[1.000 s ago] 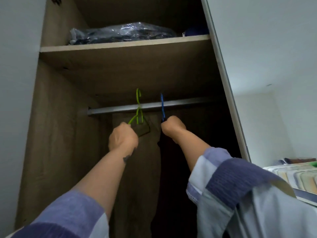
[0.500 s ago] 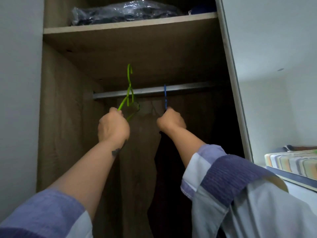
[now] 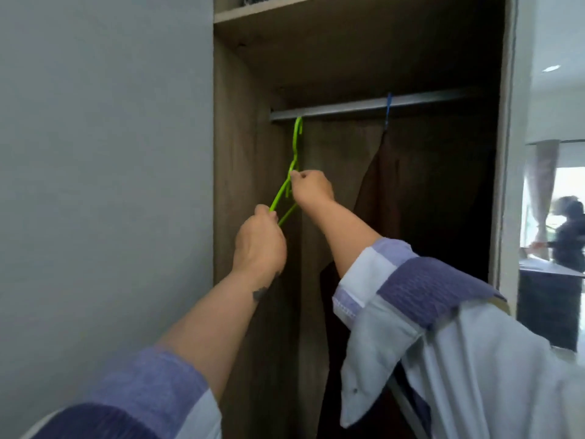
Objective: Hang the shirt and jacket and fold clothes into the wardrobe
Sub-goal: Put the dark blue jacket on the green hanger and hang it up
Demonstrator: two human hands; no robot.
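Observation:
Inside the open wardrobe, a green wire hanger [image 3: 292, 167] is tilted just below the left end of the metal rail [image 3: 364, 106]. My left hand [image 3: 259, 245] grips its lower arm, and my right hand [image 3: 311, 188] pinches it near the neck. A pale grey and purple shirt [image 3: 443, 337] is draped over my right forearm. Further right, a blue hanger [image 3: 388, 109] hangs on the rail and carries a dark brown garment [image 3: 389, 198].
A wooden shelf [image 3: 285, 9] sits above the rail. A grey wardrobe door [image 3: 104, 185] fills the left side. Another person [image 3: 568, 236] stands by a window at the far right, beyond the wardrobe's side panel [image 3: 506, 153].
My right hand let go of the blue hanger and moved left onto the green hanger. The green hanger dropped from above the rail to just under it. The view swung left and down.

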